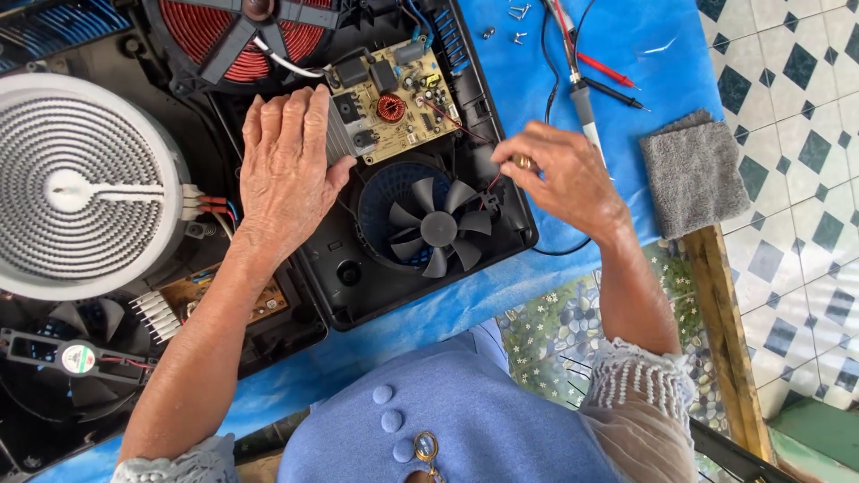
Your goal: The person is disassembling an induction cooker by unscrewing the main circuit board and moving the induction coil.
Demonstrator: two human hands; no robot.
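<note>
Left hand [288, 161] spread flat on black plastic cooker housing [358, 286], fingertips touching tan circuit board [394, 98], right hand [559, 174] pinching perhaps a small brass part [523, 163], just right of black round fan [436, 225]

Counter: covered by a blue sheet [626, 54]
On sheet: opened black cooker housing [429, 286], grey cloth [693, 172], loose screws [517, 25], red and black probes [608, 79]
Counter edge: wooden strip [725, 331]

Grey folded cloth [693, 174] at 3 o'clock on blue sheet [626, 45]. Red and black probes [608, 79] at 1 o'clock. Loose screws [517, 22] at 12. White coil heater [76, 183] at 9.
</note>
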